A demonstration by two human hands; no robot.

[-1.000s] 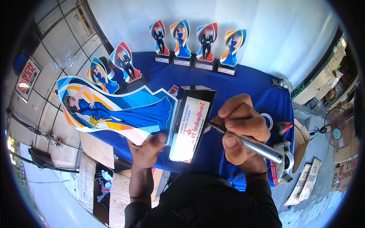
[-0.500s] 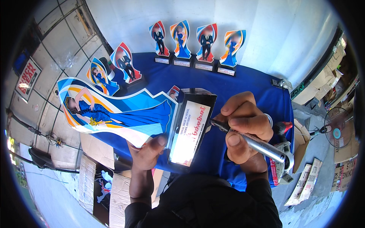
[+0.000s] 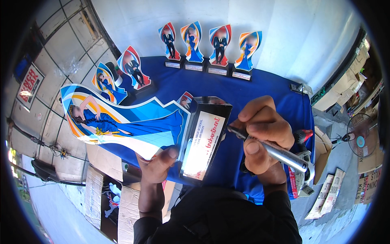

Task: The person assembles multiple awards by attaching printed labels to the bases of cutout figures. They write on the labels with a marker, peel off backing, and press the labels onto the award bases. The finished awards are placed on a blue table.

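Blue-and-white, seemingly stiff and light, the trophy (image 3: 126,120) is held sideways above the counter (image 3: 183,83), best gripped near its black base (image 3: 204,142), where the left hand (image 3: 156,164) pinches it between thumb and fingers, the right hand's (image 3: 267,135) fingers pinching a silver marker (image 3: 285,156).

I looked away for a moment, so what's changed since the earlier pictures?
The right hand has drawn the marker slightly rightward, away from the large trophy, and now hides the white ring seen behind it earlier. The large trophy and the left hand holding it have edged slightly toward the person. Nothing was grasped or released. The four trophies at the back stayed put.
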